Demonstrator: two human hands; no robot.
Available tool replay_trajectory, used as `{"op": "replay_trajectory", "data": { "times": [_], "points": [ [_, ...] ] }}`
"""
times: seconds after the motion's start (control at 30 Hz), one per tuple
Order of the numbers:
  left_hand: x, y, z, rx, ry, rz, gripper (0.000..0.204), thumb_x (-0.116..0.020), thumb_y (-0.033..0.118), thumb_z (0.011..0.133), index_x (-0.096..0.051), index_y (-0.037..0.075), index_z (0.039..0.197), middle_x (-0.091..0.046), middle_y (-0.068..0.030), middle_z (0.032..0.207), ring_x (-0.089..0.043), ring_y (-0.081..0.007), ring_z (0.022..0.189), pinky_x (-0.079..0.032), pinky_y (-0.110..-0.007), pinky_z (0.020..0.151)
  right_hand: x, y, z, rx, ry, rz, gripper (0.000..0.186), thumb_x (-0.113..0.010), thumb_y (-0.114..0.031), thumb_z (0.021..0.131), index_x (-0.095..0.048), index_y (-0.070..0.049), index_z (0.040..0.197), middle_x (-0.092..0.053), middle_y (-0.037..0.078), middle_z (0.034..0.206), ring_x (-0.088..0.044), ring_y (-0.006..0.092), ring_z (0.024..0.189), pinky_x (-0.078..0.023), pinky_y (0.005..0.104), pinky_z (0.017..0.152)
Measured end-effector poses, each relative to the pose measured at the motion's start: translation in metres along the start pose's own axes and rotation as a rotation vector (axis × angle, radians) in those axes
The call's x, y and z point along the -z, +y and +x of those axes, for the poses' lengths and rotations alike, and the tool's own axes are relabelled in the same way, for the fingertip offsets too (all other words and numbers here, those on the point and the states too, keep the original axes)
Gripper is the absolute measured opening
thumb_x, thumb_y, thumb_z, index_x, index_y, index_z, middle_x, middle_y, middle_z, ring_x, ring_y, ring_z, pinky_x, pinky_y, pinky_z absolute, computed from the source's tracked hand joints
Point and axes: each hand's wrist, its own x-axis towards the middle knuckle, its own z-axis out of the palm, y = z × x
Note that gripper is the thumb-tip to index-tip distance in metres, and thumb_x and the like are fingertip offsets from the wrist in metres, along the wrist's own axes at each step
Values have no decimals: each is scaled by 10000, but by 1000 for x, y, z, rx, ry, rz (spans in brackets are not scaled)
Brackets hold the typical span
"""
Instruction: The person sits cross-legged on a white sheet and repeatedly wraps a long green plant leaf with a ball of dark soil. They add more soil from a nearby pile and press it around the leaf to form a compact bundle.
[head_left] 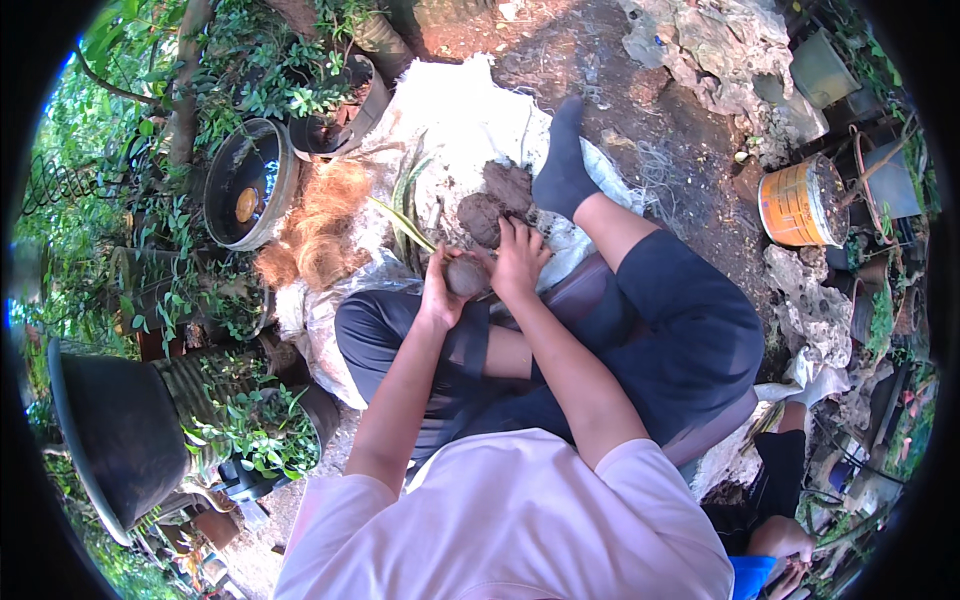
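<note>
My left hand (pixel 437 292) cups a round brown ball (pixel 466 275), thumb along its side. My right hand (pixel 518 258) has its fingers spread and curled at the lower edge of a dark mud lump (pixel 482 216), with its thumb beside the ball. A second dark lump (pixel 508 184) sits just beyond. Long green and yellow leaves (pixel 408 232) lie left of the lumps on a white woven sack (pixel 450 100). Loose orange-brown fibre (pixel 320 220) is heaped at their left. My legs are folded around this, a socked foot (pixel 568 160) at the right.
A black basin (pixel 270 170), planters (pixel 350 105) and a large dark tub (pixel 115 430) line the left. An orange bucket (pixel 790 205), pale rocks (pixel 700 40) and more containers line the right. Another person's hand (pixel 785 540) and dark-clothed leg show at the lower right.
</note>
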Motion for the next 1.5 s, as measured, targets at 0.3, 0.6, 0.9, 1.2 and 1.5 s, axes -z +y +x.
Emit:
{"op": "replay_trajectory", "data": {
  "times": [0.3,0.6,0.9,1.2,1.5],
  "points": [
    [1,-2,3,-7,-5,61,365,-546,531,958,-588,169,965,-677,-68,1065,-642,-232,991,-512,-448,866,-2,16,12,120,90,104,436,-586,-456,927,-633,-101,1175,-629,88,1113,-530,304,1102,-360,510,934],
    [1,-3,2,-85,-1,94,343,-608,479,945,-579,149,1034,-666,-88,1062,-638,-210,955,-530,-402,833,4,35,40,-473,-213,936,691,-362,-550,1028,-633,43,798,-630,120,644,-626,221,628,-483,374,616],
    [-9,-1,-11,-157,15,169,577,-608,425,956,-439,141,1430,-656,-85,1001,-643,-202,916,-542,-370,806,17,16,29,-398,-239,1128,684,-390,-565,1018,-614,36,779,-624,79,681,-593,197,607,-472,347,597],
    [-1,-8,-7,-86,-198,316,312,-591,322,963,-618,35,1084,-682,-103,970,-659,-203,913,-539,-355,799,48,0,34,-31,-212,778,703,-363,-552,1022,-603,39,726,-592,159,598,-627,310,609,-470,426,617],
    [2,-8,-2,-201,-13,137,220,-621,279,936,-626,76,852,-684,-78,933,-636,-173,848,-514,-314,788,76,16,57,-163,6,923,666,-377,-498,1043,-530,48,696,-529,106,582,-518,205,572,-445,372,578]
  ]
}}
